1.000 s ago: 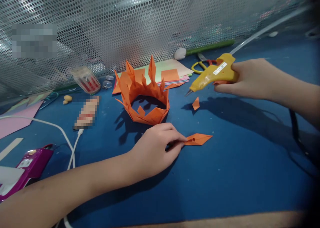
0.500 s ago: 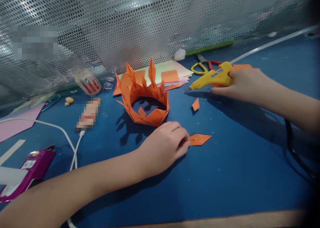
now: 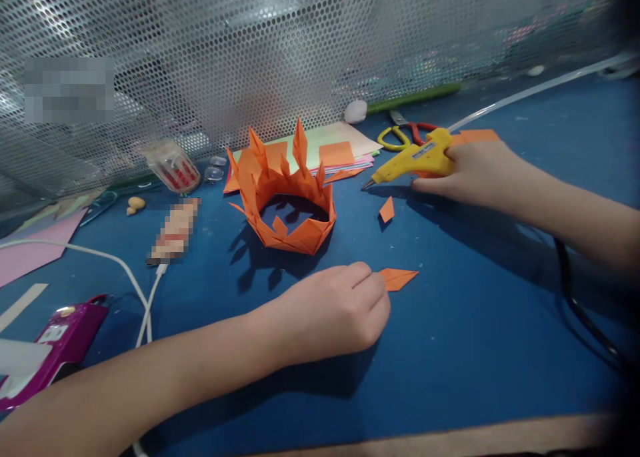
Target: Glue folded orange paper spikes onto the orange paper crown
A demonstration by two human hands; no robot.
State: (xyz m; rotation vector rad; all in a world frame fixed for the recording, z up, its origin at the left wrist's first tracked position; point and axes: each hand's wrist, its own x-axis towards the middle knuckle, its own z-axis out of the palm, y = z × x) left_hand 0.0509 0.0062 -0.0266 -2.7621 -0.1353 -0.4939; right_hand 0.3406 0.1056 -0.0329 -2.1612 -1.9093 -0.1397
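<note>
My left hand (image 3: 345, 307) rests low over the blue table with its fingers curled in. It covers the left end of a pointed, folded orange paper piece (image 3: 400, 279) lying flat; its fingertips are hidden, so whether it grips the paper I cannot tell. In my right hand (image 3: 467, 167) is a yellow hot glue gun (image 3: 420, 160), its metal nozzle pointing left and down. A smaller orange paper diamond (image 3: 387, 209) lies below the nozzle. Just beyond my left hand stands an orange folded-paper crown (image 3: 295, 237) with upright points.
Behind the crown are stacked coloured papers (image 3: 367, 137) and scissors (image 3: 394, 138). A jar (image 3: 175, 167), a pixelated object (image 3: 175, 230) on a white cable and a purple device (image 3: 65, 340) are at left. A black cord (image 3: 575, 303) hangs by my right arm. Perforated metal mesh (image 3: 300, 50) closes the back.
My left hand has rolled over and shifted slightly right and nearer me, with its knuckles now covering the fingertips. The orange piece beside it stays put. The glue gun remains in my right hand.
</note>
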